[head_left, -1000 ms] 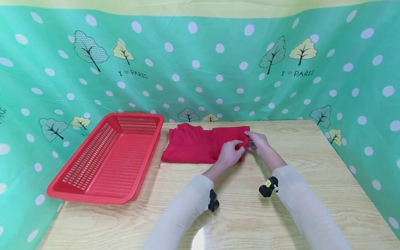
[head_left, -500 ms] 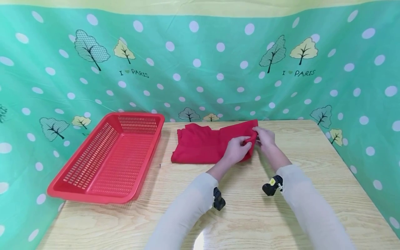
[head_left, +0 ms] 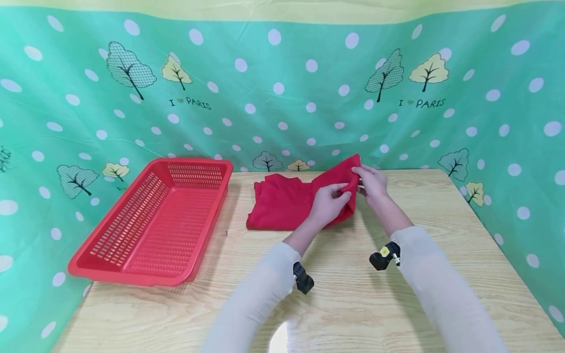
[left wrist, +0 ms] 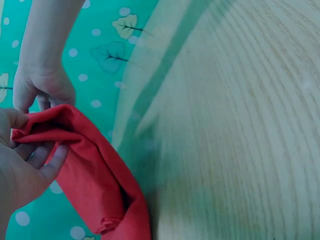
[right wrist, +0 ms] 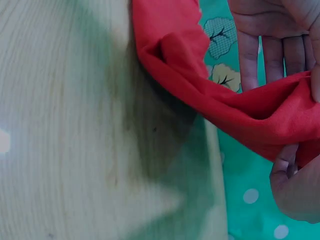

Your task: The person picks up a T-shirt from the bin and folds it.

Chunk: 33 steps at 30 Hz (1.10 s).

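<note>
Head view: my left grip (head_left: 328,203) pinches the right end of the red cloth (head_left: 282,206), fingers curled round a raised fold, thumb on top. My right grip (head_left: 372,182) pinches the same end at its upper corner, just beside the left one, the two nearly touching. Between them that end of the cloth is lifted off the desk (head_left: 353,304) and peaks up toward the backdrop; the rest of the cloth lies folded flat on the far middle of the desk, near its back edge.

Left wrist view: the left fingers (left wrist: 47,162) wrap the red cloth (left wrist: 95,180) from below, the fabric bunched in them, and the right grip (left wrist: 42,90) sits at the top corner of it. A loose fold hangs down to the desk (left wrist: 240,125).

Right wrist view: the cloth (right wrist: 220,100) is stretched taut between the two grips, with the left palm (right wrist: 272,35) above it, fingers down behind the fabric, and the right fingers (right wrist: 295,185) curled on it below. I see a shadow on the desk (right wrist: 65,125) under the lifted part.

Further out, a red slotted basket (head_left: 150,220) sits on the left part of the desk, well apart from the cloth. A green dotted backdrop (head_left: 282,98) with tree prints hangs behind and on both sides.
</note>
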### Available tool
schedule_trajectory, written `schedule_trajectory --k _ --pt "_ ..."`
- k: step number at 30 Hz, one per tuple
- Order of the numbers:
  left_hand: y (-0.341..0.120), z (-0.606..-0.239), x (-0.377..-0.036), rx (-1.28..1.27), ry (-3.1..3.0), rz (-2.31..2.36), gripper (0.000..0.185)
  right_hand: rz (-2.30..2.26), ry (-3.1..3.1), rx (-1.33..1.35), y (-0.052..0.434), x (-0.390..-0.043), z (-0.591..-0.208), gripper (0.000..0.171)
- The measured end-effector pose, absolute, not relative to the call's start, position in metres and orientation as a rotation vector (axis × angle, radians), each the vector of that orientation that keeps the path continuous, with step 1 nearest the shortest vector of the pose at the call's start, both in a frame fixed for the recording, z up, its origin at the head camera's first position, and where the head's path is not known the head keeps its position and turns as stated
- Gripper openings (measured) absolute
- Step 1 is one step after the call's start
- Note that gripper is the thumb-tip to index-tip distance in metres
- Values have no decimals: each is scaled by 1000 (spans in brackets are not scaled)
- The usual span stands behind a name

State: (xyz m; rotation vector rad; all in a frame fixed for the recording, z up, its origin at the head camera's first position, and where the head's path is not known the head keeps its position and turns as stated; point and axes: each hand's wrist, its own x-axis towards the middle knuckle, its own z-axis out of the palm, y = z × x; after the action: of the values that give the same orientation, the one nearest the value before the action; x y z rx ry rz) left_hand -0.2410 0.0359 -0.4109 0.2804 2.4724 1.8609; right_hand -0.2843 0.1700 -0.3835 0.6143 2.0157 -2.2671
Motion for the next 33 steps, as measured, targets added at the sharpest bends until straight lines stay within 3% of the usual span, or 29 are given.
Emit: schedule_trajectory --k 15,33 --pt "-4 -394 -237 260 2402 2003 34 -2303 2040 420 132 -286 -362 52" --pt "-50 -380 -240 55 2198 2156 51 -2179 2144 292 81 -282 -346 44"
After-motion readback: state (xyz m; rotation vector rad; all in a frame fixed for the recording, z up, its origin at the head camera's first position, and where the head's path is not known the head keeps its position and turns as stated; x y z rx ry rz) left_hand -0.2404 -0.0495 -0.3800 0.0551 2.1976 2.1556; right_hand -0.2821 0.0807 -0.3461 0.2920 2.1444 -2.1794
